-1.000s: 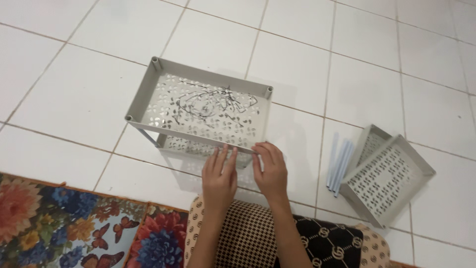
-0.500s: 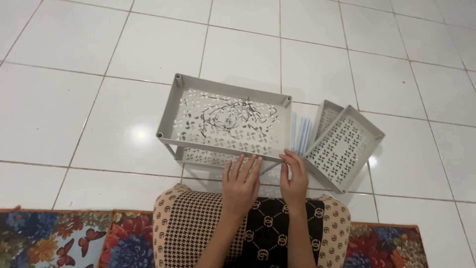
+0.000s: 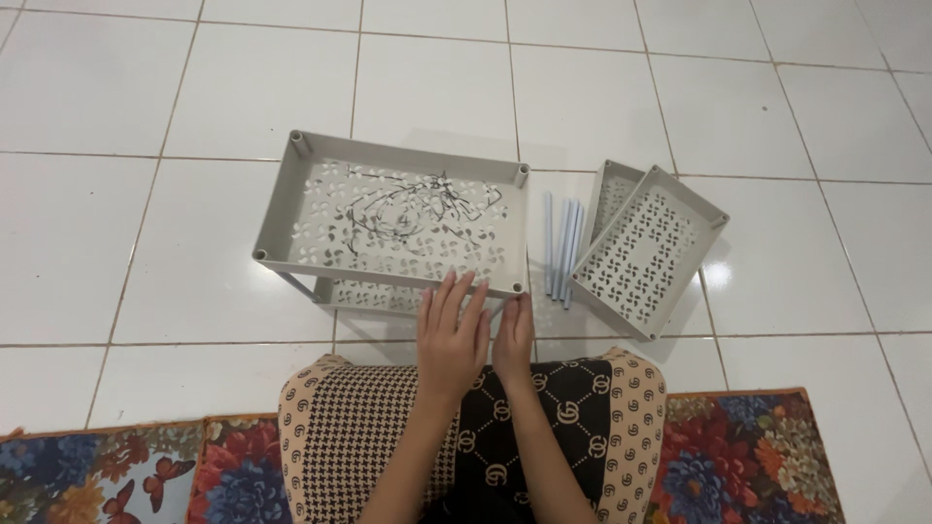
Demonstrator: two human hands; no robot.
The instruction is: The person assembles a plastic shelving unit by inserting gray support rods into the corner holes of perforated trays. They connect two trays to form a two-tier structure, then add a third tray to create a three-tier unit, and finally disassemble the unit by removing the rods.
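Note:
A grey perforated plastic shelf tray point(image 3: 291, 209) with black scribbles on it stands on thin legs over a lower tray on the white tiled floor. My left hand point(image 3: 451, 340) lies flat with fingers spread, its fingertips touching the tray's near rim. Close beside it, my right hand point(image 3: 515, 340) rests below the tray's near right corner with its fingers together; it holds nothing that I can see. My lap is covered by a patterned beige and black cloth point(image 3: 582, 427).
To the right lie several pale blue rods point(image 3: 563, 243) side by side on the floor. Beyond them two more grey perforated trays point(image 3: 646, 247) lie stacked at an angle. A floral rug point(image 3: 748, 456) runs along the bottom edge.
The view has shifted, so the shelf now sits centred. My hands have drawn closer together at the tray's near right edge, the left one flattening against the rim.

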